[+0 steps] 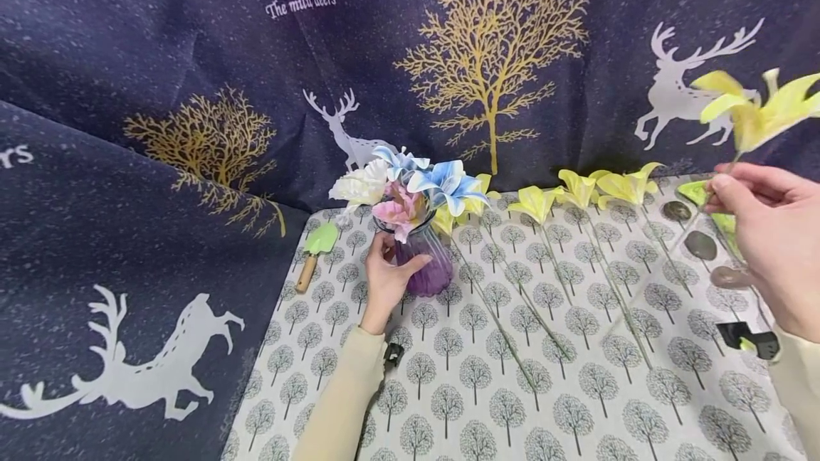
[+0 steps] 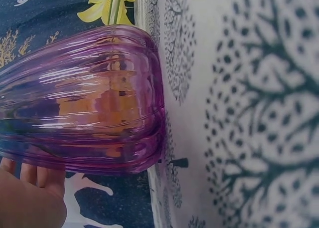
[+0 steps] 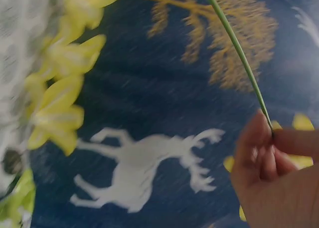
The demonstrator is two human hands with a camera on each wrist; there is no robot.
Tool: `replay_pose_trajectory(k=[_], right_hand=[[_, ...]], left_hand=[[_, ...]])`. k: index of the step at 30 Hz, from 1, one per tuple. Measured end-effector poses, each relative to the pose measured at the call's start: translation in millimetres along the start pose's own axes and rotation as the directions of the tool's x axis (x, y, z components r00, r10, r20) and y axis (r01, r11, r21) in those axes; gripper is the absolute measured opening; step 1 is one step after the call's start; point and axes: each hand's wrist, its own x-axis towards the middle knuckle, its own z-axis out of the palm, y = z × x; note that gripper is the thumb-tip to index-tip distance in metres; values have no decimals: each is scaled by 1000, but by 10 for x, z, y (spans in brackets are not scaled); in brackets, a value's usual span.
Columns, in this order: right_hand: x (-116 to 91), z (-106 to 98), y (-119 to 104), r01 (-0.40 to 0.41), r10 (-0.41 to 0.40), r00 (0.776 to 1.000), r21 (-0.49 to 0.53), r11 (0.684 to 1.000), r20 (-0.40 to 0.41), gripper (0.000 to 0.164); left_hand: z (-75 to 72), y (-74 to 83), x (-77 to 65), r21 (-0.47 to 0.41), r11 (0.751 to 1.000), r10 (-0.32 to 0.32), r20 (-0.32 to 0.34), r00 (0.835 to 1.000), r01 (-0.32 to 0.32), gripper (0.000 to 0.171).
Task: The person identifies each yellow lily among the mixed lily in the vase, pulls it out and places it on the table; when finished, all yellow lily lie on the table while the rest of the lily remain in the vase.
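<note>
A purple ribbed glass vase [image 1: 430, 270] stands upright on the tree-print cloth. White [image 1: 361, 186], pink [image 1: 398, 210] and blue [image 1: 447, 186] artificial flowers fill its mouth. My left hand [image 1: 388, 277] grips the vase's left side, the thumb across its front. In the left wrist view, fingers [image 2: 44, 180] touch the glass. Over the right side of the table, my right hand [image 1: 775, 233] pinches the green stem [image 3: 239, 51] of a yellow lily [image 1: 756, 116] between thumb and fingers. Its bloom points up, above the hand; the stem runs down leftward.
Several yellow lilies [image 1: 534, 203] lie with long stems toward the front, right of the vase. A toy trowel [image 1: 314, 255] lies at left. Dark stones [image 1: 700, 245] and a green item [image 1: 693, 193] are near the right hand. A dark deer-print curtain [image 1: 359, 34] hangs behind.
</note>
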Motion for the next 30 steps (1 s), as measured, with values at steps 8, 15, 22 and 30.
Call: replay_pose_trajectory(k=[8, 15, 22, 30], right_hand=[[148, -491, 290, -134, 249, 957, -537, 833, 147, 32], [228, -736, 681, -81, 461, 850, -802, 592, 254, 9], [271, -793, 1026, 13, 581, 744, -877, 481, 330, 54], [275, -823, 1215, 12, 636, 688, -882, 472, 350, 50]], left_hand=[[33, 41, 15, 7, 1000, 4, -12, 1000, -4, 62], [37, 51, 23, 14, 1000, 10, -30, 1000, -9, 60], [32, 29, 37, 51, 998, 23, -3, 1000, -23, 61], [-15, 13, 14, 54, 998, 11, -7, 1000, -11, 61]])
